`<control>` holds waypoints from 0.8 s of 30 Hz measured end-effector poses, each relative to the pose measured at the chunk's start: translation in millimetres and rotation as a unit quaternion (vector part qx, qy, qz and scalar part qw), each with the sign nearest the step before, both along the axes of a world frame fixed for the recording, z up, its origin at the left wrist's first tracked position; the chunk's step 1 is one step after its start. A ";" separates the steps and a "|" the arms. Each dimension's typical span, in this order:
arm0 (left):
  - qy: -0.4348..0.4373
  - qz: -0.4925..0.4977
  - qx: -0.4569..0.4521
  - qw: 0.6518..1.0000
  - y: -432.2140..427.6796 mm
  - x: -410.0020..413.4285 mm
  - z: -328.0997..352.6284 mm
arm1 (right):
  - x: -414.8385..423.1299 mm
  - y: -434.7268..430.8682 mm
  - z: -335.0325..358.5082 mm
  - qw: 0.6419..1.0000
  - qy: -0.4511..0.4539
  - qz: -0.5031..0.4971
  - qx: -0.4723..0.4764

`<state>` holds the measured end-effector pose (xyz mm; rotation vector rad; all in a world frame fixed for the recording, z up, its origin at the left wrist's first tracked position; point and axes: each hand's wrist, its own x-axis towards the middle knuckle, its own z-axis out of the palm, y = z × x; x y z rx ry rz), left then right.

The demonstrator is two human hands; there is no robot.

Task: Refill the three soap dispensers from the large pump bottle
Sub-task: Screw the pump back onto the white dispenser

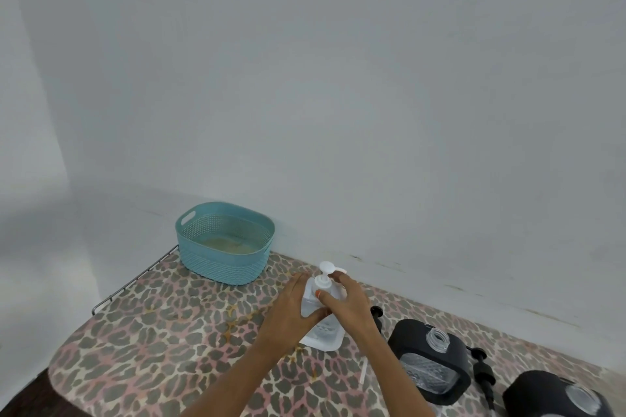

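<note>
The large clear pump bottle (321, 332) with a white pump head (328, 268) stands on the leopard-print surface (162, 332). My left hand (291, 310) wraps around the bottle's left side. My right hand (349, 301) holds the bottle at its neck, thumb on the white collar, fingers behind it. To the right stand two black soap dispensers with clear windows and open threaded necks: one (432, 362) near the bottle, another (555, 396) at the frame's lower right corner. Two black pump heads lie loose, one (376, 313) behind my right wrist, one (482, 374) between the dispensers.
A teal plastic basket (224, 242) stands at the back left against the wall. A metal wire rim (135, 281) edges the surface on the left. A thin white tube (364, 372) lies near my right forearm. Yellowish stains mark the cover in the middle.
</note>
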<state>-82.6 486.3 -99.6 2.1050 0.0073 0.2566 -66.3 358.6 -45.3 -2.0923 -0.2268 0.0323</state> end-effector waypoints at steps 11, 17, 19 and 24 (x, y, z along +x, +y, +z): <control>0.000 0.005 0.008 1.000 -3.3 -5.1 4.7 | -1.4 10.4 -1.4 0.996 -0.053 -0.070 -0.012; -0.010 0.003 0.002 1.000 -2.4 -5.5 7.0 | 0.2 3.3 2.2 1.000 -0.022 0.008 -0.019; -0.012 0.007 0.002 1.000 -2.9 -5.7 6.7 | 1.4 -2.9 5.0 0.999 -0.015 0.028 -0.013; -0.004 0.010 0.002 1.000 -2.1 -4.4 2.2 | 2.1 -3.0 5.5 0.999 -0.033 0.001 -0.005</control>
